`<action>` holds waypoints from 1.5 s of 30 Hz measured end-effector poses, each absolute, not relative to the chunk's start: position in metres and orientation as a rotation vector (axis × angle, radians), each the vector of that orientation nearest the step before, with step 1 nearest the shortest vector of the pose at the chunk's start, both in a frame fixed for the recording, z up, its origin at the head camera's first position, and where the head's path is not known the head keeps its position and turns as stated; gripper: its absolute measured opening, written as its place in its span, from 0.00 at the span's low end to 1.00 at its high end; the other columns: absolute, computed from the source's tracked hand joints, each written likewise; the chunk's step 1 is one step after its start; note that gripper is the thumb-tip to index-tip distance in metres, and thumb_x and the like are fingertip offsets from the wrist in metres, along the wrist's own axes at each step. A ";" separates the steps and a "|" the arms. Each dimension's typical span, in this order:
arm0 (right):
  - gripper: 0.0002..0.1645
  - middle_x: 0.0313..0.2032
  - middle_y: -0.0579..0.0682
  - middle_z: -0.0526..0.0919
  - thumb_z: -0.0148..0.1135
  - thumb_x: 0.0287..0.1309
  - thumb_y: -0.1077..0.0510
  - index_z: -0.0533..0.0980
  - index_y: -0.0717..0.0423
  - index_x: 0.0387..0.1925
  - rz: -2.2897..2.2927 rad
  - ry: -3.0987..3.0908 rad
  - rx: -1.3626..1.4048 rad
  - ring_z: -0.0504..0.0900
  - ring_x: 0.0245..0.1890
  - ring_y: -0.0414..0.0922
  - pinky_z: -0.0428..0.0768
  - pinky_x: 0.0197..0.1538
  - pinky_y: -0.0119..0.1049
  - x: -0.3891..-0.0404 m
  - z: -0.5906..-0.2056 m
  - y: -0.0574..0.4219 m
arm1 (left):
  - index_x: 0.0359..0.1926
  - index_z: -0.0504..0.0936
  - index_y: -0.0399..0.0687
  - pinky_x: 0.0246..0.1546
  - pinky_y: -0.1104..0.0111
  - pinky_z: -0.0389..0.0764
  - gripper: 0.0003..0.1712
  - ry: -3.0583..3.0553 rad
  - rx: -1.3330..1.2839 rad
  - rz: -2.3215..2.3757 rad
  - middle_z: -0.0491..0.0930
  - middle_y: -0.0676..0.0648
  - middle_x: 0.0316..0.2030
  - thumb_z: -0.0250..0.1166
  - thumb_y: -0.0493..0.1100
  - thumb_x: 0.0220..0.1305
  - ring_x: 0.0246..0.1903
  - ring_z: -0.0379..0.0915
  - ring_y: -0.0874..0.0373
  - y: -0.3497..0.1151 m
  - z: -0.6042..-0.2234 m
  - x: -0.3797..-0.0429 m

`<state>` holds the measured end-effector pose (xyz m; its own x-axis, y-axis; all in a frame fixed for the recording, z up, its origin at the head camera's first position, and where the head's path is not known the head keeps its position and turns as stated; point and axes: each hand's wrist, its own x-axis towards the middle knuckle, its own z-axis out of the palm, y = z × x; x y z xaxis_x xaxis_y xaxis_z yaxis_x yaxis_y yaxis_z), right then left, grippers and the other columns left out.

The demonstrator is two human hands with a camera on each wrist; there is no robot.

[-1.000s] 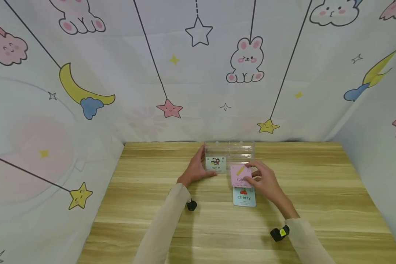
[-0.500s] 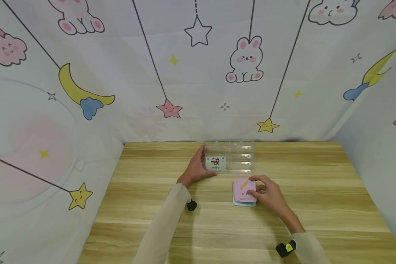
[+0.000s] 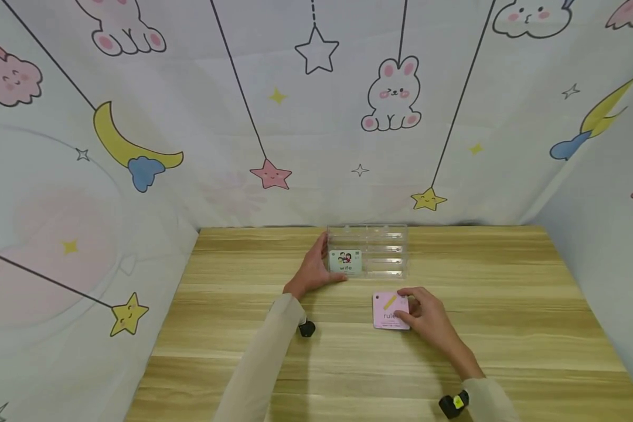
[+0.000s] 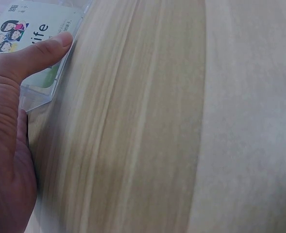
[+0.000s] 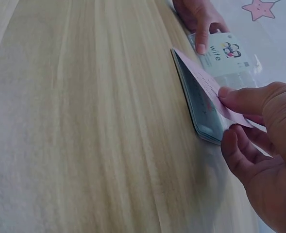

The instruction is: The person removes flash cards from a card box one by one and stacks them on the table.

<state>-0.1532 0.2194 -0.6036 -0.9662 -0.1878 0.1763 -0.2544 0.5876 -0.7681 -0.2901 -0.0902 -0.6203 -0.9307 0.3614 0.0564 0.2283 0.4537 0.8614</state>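
A clear plastic box (image 3: 386,268) with several compartments stands at the table's back. Its lower left compartment holds a pale green "wife" card (image 3: 345,261); the right-hand ones show no cards. My left hand (image 3: 312,271) grips the box's left side, its thumb across the front near the card's lower edge. In front of the box, my right hand (image 3: 431,319) pinches a pink "ruler" card (image 3: 386,322) by its right edge. The right wrist view shows this card tilted over a stack of cards (image 5: 204,127), one edge meeting the stack.
The wood-grain table (image 3: 232,328) extends on both sides of the hands. A white cloth (image 3: 316,140) printed with stars and rabbits hangs right behind the box. A black wrist camera (image 3: 306,329) sits at the left wrist, another wrist camera (image 3: 451,404) at the right.
My right hand has brought the pink "ruler" card from the box's lower right compartment toward me, over the stack, covering the blue "cherry" card. The left hand and the box have stayed still.
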 end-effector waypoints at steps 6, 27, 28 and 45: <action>0.27 0.41 0.50 0.78 0.81 0.52 0.64 0.81 0.62 0.54 1.290 -2.772 0.373 0.75 0.34 0.42 0.76 0.33 0.29 -0.154 -0.608 0.219 | 0.83 0.44 0.52 0.73 0.73 0.61 0.76 2.563 0.522 1.478 0.61 0.46 0.76 0.88 0.48 0.45 0.74 0.58 0.58 -0.091 -0.621 -0.291; 0.27 0.53 0.56 0.80 0.81 0.54 0.60 0.82 0.63 0.55 1.140 -2.856 0.385 0.75 0.38 0.44 0.78 0.40 0.33 -0.154 -0.612 0.219 | 0.84 0.41 0.52 0.74 0.68 0.62 0.77 2.575 0.524 1.462 0.58 0.45 0.78 0.88 0.48 0.45 0.75 0.58 0.54 -0.091 -0.621 -0.289; 0.27 0.53 0.56 0.80 0.80 0.54 0.60 0.82 0.63 0.55 1.140 -2.864 0.387 0.76 0.39 0.45 0.79 0.40 0.34 -0.154 -0.612 0.219 | 0.84 0.42 0.52 0.74 0.68 0.62 0.77 2.574 0.523 1.464 0.59 0.45 0.78 0.88 0.48 0.46 0.75 0.58 0.54 -0.091 -0.621 -0.289; 0.27 0.53 0.57 0.80 0.78 0.59 0.57 0.81 0.64 0.57 1.121 -2.844 0.475 0.75 0.41 0.47 0.78 0.44 0.41 -0.162 -0.605 0.221 | 0.84 0.42 0.49 0.74 0.68 0.61 0.77 2.571 0.505 1.461 0.56 0.43 0.79 0.88 0.49 0.45 0.76 0.56 0.52 -0.091 -0.621 -0.290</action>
